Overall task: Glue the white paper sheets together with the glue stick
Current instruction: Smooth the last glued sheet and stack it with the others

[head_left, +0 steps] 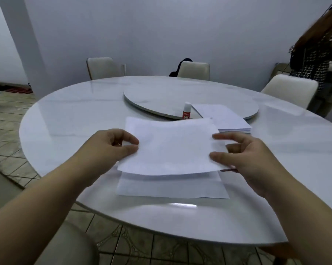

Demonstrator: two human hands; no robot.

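A white paper sheet hangs a little above the round white table. My left hand pinches its left edge and my right hand pinches its right edge. Under it lies another white sheet flat on the table, partly hidden by the raised one. The glue stick, red with a white cap, stands upright just beyond the held sheet, beside the turntable's rim. A stack of white paper lies to the right of the glue stick.
A round turntable sits in the table's middle. Pale chairs stand around the far side and one is near my left arm. A person stands at the far right. Tiled floor shows to the left and below.
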